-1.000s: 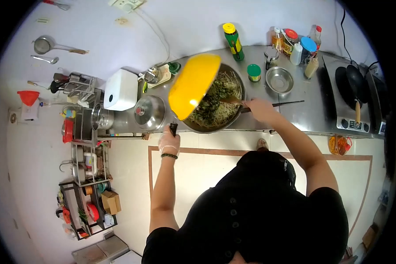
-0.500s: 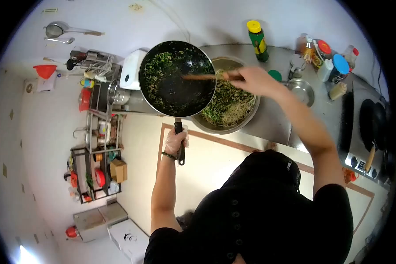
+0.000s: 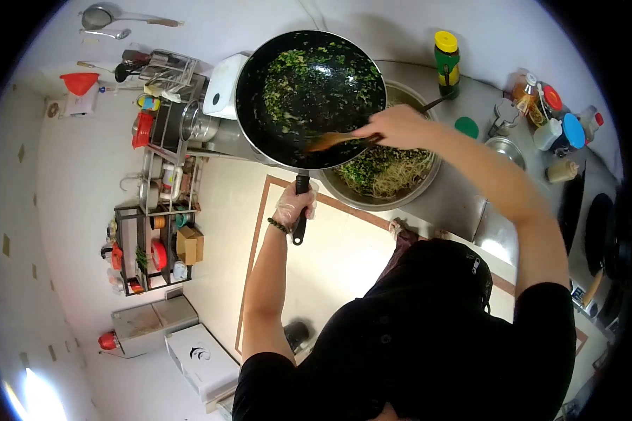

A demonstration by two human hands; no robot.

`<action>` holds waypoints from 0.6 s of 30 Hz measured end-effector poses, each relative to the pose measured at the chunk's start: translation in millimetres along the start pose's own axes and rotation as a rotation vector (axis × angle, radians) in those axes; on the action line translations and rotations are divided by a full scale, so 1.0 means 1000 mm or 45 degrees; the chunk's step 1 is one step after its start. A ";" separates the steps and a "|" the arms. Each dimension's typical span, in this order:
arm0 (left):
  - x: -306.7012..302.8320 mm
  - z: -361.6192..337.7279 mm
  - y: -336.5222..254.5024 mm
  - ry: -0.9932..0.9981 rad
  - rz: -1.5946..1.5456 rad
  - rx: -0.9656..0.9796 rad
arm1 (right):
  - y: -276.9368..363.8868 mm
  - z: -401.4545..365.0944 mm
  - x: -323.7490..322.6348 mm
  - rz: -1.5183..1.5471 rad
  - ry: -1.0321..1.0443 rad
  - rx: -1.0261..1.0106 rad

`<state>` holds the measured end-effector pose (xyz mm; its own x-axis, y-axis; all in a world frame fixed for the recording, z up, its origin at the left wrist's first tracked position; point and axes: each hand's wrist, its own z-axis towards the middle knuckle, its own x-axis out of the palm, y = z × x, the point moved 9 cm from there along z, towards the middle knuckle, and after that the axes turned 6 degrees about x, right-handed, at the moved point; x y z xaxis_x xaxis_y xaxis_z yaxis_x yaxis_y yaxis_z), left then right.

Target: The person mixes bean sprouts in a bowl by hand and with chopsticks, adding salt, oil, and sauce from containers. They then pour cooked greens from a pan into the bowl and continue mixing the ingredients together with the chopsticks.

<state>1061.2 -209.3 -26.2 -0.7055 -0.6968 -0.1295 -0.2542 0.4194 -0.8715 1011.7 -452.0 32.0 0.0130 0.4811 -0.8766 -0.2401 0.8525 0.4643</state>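
Note:
My left hand (image 3: 293, 205), in a clear plastic glove, is wrapped round the black handle of a wok (image 3: 298, 151). The wok is lifted and tilted, its inside facing me, with chopped greens and dark bits (image 3: 288, 77) stuck to its surface. In my right hand (image 3: 400, 128) is a wooden spatula (image 3: 330, 140), its blade against the wok's near inner side. Partly behind the wok and my right hand stands a large metal bowl (image 3: 439, 163) holding noodles (image 3: 393, 181) and chopped greens. A dark handle pokes out past the bowl's far right rim.
On the steel counter (image 3: 442, 203) stand a yellow-capped bottle (image 3: 446, 63), a green lid (image 3: 466, 127), a small metal pot (image 3: 505, 149) and several jars. A stove with a black pan (image 3: 600, 224) is at the right. A white box-shaped appliance (image 3: 222, 88) stands left of the wok.
The wok has come up and appears larger, tilted more toward me. The spatula has swept from mid-wok to its near side. The whole view has shifted slightly.

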 end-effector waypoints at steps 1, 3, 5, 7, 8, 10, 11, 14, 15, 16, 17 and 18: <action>-0.002 0.005 -0.001 0.000 0.021 0.017 | -0.011 -0.008 -0.009 -0.094 0.084 0.041; -0.002 0.013 -0.004 0.036 0.062 0.042 | -0.029 -0.002 -0.031 -0.144 -0.050 0.083; 0.001 0.020 -0.005 0.086 0.015 0.023 | -0.030 0.020 -0.059 -0.086 -0.368 0.211; 0.007 0.031 -0.009 0.145 -0.019 0.012 | -0.025 0.047 -0.072 -0.116 -0.675 0.355; 0.006 0.035 -0.010 0.150 0.028 0.013 | -0.025 0.061 -0.058 -0.050 -0.526 0.507; 0.004 0.044 -0.013 0.164 0.073 0.024 | -0.008 0.062 -0.029 -0.156 -0.445 0.435; 0.000 0.045 -0.014 0.138 0.116 0.031 | -0.002 0.056 -0.008 -0.209 -0.358 0.341; -0.015 0.050 -0.013 0.118 0.154 0.068 | -0.018 0.008 0.021 -0.279 0.056 0.220; -0.021 0.050 -0.010 0.079 0.173 0.054 | -0.018 0.011 0.014 -0.290 0.059 0.213; -0.024 0.050 -0.009 0.044 0.193 0.040 | -0.023 0.013 -0.006 -0.266 -0.121 0.273; -0.025 0.049 -0.008 0.079 0.204 0.013 | -0.027 0.014 -0.024 -0.236 -0.302 0.337; -0.024 0.048 -0.009 0.084 0.205 0.013 | -0.026 0.025 -0.041 -0.180 -0.544 0.366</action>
<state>1112.4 -224.3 -38.1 -0.7784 -0.5814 -0.2369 -0.1281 0.5166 -0.8466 1041.6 -489.0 59.3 0.4343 0.3469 -0.8313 0.0671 0.9079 0.4139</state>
